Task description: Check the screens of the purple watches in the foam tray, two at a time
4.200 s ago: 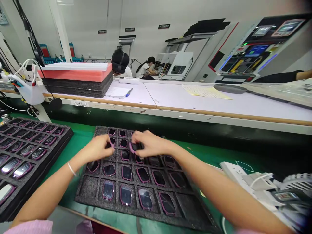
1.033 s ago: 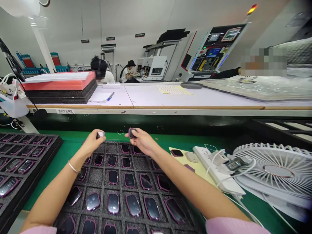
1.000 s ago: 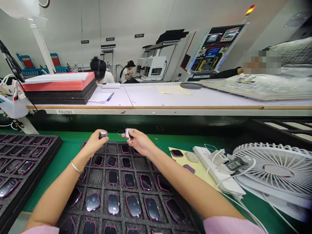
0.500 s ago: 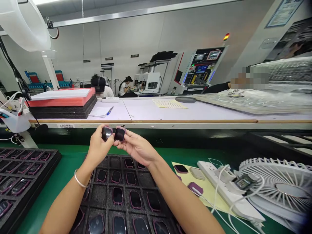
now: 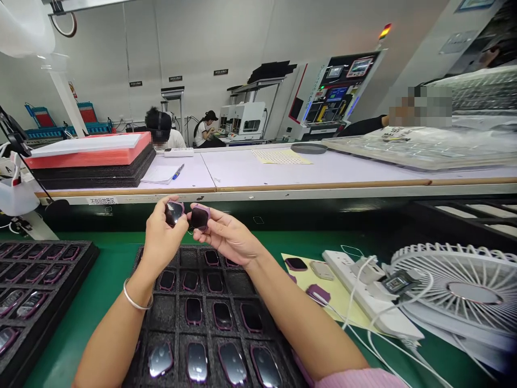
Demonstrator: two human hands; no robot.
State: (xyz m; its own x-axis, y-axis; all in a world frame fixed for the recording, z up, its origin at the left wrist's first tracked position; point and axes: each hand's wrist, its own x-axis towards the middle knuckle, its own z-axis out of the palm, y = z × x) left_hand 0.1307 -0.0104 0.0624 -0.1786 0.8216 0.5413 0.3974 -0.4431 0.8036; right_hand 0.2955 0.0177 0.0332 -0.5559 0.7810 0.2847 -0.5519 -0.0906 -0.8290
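Note:
My left hand (image 5: 160, 240) holds a small black watch body with a pink rim (image 5: 174, 212), raised with its screen toward me. Beside it my right hand (image 5: 226, 237) pinches a second watch body (image 5: 199, 216), screen also facing me. The two pieces nearly touch. Both hands hover above the far edge of a black foam tray (image 5: 167, 315) whose pockets hold several more pink-rimmed watch bodies.
A second foam tray (image 5: 28, 302) of watch bodies lies at the left. At the right are a yellow sheet (image 5: 339, 293) with loose watch bodies, a white power strip (image 5: 374, 302) with cables and a white fan (image 5: 464, 291). A white bench (image 5: 323, 172) runs behind; people work farther back.
Both hands lifted a watch body out of the tray, raised them, brought them side by side and turned the screens toward me. The view tilted upward.

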